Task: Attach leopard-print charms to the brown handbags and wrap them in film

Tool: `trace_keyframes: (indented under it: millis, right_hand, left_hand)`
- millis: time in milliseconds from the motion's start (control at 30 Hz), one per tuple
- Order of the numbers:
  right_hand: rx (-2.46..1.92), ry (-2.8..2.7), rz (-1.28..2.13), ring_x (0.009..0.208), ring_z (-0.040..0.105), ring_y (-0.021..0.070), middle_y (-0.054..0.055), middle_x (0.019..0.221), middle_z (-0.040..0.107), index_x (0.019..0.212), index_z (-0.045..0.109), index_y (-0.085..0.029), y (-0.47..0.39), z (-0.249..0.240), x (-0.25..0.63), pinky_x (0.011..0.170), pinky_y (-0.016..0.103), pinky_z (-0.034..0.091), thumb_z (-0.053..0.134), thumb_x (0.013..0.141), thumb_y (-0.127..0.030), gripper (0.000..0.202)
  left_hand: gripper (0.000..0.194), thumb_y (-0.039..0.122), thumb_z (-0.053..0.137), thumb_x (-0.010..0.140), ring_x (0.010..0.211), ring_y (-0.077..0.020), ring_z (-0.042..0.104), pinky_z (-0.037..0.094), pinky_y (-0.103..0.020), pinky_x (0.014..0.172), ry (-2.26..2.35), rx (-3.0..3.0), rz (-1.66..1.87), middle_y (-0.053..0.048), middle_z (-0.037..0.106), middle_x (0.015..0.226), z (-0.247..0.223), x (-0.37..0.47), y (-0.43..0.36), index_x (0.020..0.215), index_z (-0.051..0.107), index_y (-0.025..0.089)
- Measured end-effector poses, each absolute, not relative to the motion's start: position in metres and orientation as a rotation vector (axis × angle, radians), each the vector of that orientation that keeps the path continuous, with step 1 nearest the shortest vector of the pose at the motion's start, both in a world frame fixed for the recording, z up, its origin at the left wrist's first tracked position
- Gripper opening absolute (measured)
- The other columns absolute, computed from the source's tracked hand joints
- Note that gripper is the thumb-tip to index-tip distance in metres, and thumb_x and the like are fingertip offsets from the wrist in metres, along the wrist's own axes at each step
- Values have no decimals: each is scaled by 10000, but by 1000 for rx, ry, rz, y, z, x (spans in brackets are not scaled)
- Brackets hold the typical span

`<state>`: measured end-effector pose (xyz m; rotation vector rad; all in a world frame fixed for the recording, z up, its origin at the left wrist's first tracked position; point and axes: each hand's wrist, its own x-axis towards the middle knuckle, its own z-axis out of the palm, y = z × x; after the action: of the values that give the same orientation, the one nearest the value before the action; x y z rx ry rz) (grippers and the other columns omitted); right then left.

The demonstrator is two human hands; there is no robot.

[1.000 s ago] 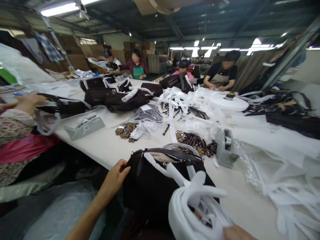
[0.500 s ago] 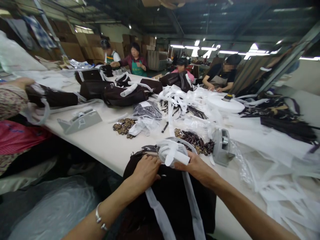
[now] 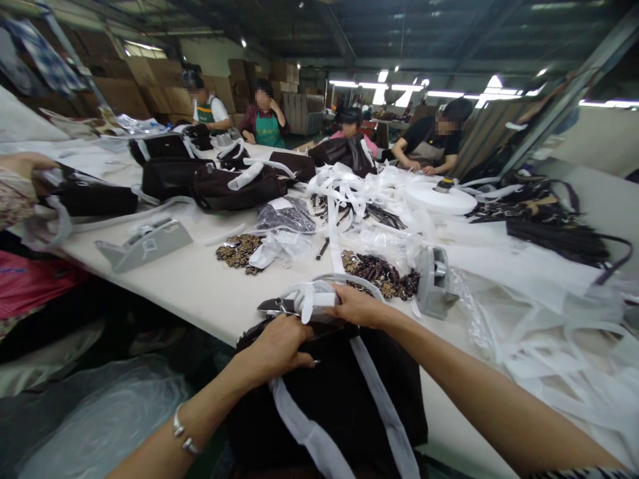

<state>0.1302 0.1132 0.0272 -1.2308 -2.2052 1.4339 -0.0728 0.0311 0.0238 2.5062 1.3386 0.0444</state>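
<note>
A dark brown handbag [image 3: 329, 406] stands in front of me at the table's edge, with two white-wrapped straps [image 3: 377, 386] hanging down its near side. My left hand [image 3: 282, 342] grips the bag's top edge, its fingers curled over the rim and its thumb against the front. At the bag's opening, my right hand [image 3: 357, 306] holds a coiled bundle of white-wrapped strap [image 3: 315, 299]. The inside of the bag and some right fingertips are hidden.
Grey tape dispensers [image 3: 144, 245] stand left and right. Beyond the bag lie bronze-coloured charms [image 3: 239, 251], a plastic bag of dark parts [image 3: 285, 216], tangled white strips [image 3: 344, 186] and more dark handbags [image 3: 239, 186]. Co-workers [image 3: 432, 136] are around the table; a person's arm [image 3: 24, 163] shows at left.
My right hand has moved left with the white strap bundle, which now sits lower at the bag's opening. My left fingers are more tightly curled. The whole view has shifted slightly.
</note>
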Motion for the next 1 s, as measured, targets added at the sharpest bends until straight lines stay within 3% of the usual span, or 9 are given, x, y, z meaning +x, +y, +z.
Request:
trace_keyframes:
  millis: [100,233,367,467,600,700,800,900,1000]
  right_hand:
    - [-1149,-2139,1681,847,626,176,30,1033,675,1169,584,-215,116,38,137,641,256,534,643,802,-260,374]
    - [-949,-2098,1982,843,636,184,35,1015,667,1127,608,-191,121,60,138,601,254,556,722,736,-289,419]
    - [-923,-2345,2106,701,620,135,9,842,671,989,661,-158,126,81,136,568,209,516,769,672,-283,357]
    - [-1011,-2660,2113,640,610,129,-17,781,679,969,675,-183,122,89,133,560,217,498,744,659,-226,321]
    - [-1123,-3062,1807,490,515,132,-63,422,489,547,625,-178,106,82,121,516,244,432,646,548,-8,172]
    - [-1061,-3112,1848,476,490,122,-71,384,460,426,556,-183,93,73,114,512,240,417,631,518,22,237]
    - [-863,-2983,2171,484,505,110,-78,488,561,580,671,-176,86,65,117,481,218,413,730,567,-96,100]
    - [-782,-2554,2534,506,516,98,-77,546,580,704,706,-167,86,64,131,505,204,430,763,670,-323,170]
    - [-1003,-2449,2273,595,533,103,-46,606,595,735,710,-160,92,78,150,587,202,439,686,776,-489,333]
  left_hand:
    - [144,288,669,843,857,-211,629,434,-291,729,1213,2516,180,-30,668,941,36,-73,15,880,559,204]
    - [55,234,589,894,652,-179,593,338,-279,566,1169,2755,215,-11,653,797,50,-70,-3,891,538,215]
    - [129,257,528,931,536,-166,517,250,-297,513,1143,2997,424,-4,594,625,57,-69,-12,809,543,216]
    - [162,273,506,952,527,-160,495,269,-310,524,1104,3050,550,-1,589,625,60,-66,-17,808,545,209]
    - [121,259,507,956,572,-162,513,314,-319,553,1001,3079,591,3,600,670,67,-56,-21,860,555,205]
    - [58,257,525,944,786,-198,602,411,-333,703,985,3028,627,-32,678,905,73,-53,-18,916,559,220]
    - [82,288,546,928,907,-230,630,451,-346,794,1005,2920,578,-62,685,1011,74,-56,-14,892,545,214]
    - [127,311,537,930,626,-198,612,403,-292,575,1052,2823,378,-21,648,728,71,-63,-10,845,529,218]
    - [145,357,509,936,572,-210,599,332,-279,523,1201,2669,259,-13,621,650,72,-71,1,904,551,222]
